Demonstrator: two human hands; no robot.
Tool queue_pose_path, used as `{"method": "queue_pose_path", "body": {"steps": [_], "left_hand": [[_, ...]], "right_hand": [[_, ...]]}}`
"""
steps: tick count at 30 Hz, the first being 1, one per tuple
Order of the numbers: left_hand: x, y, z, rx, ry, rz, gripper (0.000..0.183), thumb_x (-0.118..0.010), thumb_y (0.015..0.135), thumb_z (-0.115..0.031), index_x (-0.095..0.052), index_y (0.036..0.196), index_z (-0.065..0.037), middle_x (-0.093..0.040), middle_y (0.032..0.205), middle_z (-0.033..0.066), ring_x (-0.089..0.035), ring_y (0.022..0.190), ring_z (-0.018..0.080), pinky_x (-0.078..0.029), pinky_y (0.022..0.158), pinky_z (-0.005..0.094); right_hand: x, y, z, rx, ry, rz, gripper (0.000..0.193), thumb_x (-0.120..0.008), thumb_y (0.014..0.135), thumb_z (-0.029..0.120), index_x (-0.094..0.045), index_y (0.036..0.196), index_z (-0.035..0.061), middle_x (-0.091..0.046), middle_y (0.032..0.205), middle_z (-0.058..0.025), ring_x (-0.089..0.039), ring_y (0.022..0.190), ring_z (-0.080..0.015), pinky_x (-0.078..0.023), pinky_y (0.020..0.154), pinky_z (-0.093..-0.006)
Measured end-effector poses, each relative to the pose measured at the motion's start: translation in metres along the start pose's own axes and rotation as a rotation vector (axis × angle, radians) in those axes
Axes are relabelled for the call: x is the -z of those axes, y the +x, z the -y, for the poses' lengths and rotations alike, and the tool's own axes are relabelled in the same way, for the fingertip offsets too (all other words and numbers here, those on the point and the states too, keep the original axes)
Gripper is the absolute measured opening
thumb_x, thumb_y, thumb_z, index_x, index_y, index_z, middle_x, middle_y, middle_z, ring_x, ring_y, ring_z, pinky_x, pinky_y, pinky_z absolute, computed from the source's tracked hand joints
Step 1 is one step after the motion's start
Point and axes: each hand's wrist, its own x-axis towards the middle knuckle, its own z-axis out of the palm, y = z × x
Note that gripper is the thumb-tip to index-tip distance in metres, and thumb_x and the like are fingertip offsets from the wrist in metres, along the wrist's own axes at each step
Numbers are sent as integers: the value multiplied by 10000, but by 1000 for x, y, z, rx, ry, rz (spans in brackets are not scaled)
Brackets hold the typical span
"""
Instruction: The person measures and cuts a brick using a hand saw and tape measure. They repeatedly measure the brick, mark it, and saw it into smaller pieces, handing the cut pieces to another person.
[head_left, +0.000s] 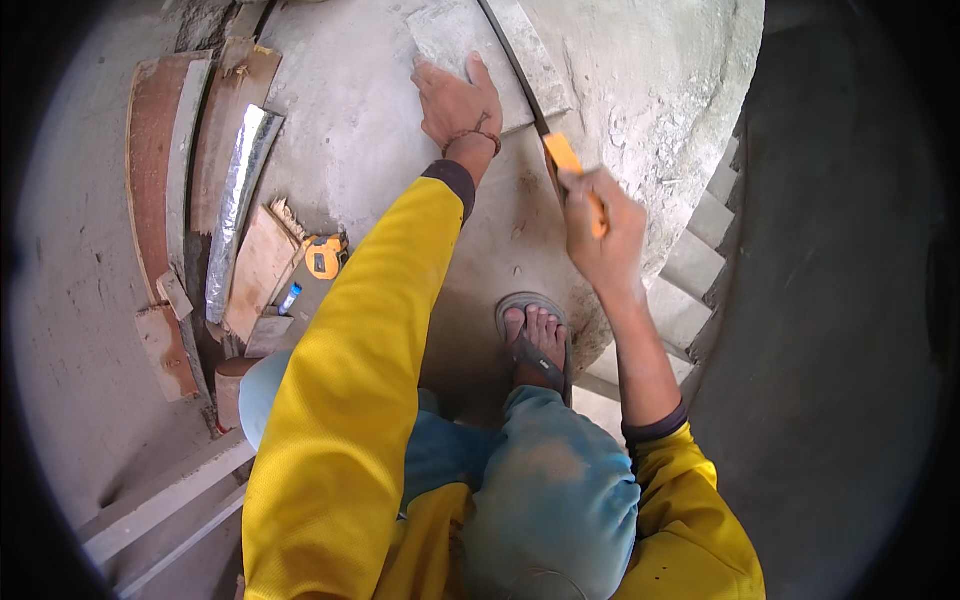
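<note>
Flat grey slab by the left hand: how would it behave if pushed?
The grey slab is probably stiff: its edges look straight, with no visible sag. It would likely slide rather than roll, being broad and lying flat. The left hand at its edge may hinder any shift.

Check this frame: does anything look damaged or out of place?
Yes: the pale brown wooden board beside the orange-and-black tape measure, at left, has a ragged, splintered end instead of a clean edge.
</note>
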Motion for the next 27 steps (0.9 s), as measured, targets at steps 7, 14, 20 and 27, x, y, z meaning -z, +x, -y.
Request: {"method": "queue_pose_path", "body": {"steps": [7,14,20,27], "left_hand": [[-3,5,7,-58,-82,-34,821,-563,986,-477,-276,1535,63,-418,1510,342,-490,1360,447,-474,1035,581],[0,4,0,-46,-50,-55,789,-599,967,-463,-330,1503,49,-476,1458,245,-589,1237,430,-502,1000,530],[0,7,2,-32,-64,-60,790,-602,966,-464,-324,1507,41,-489,1440,254,-587,1228,420,-516,976,528],[-3,10,10,-80,-72,-91,798,-603,961,-480,-330,1501,41,-485,1440,253,-578,1239,420,-512,979,533]], "right_hand": [[48,-143,-43,176,-219,15,84,-593,846,14,-674,859,-7,-558,631,-110,-542,507,-239,-453,494,-364],[-5,-4,-20,174,-42,-38,135,-610,908,67,-694,996,8,-638,727,-125,-643,617,-294,-507,601,-374],[40,-112,-34,225,-180,8,135,-609,909,57,-721,973,17,-612,718,-136,-616,592,-271,-478,566,-363],[16,-61,-46,329,-280,-30,98,-573,917,13,-670,928,12,-580,684,-116,-583,564,-257,-472,549,-361]]}}
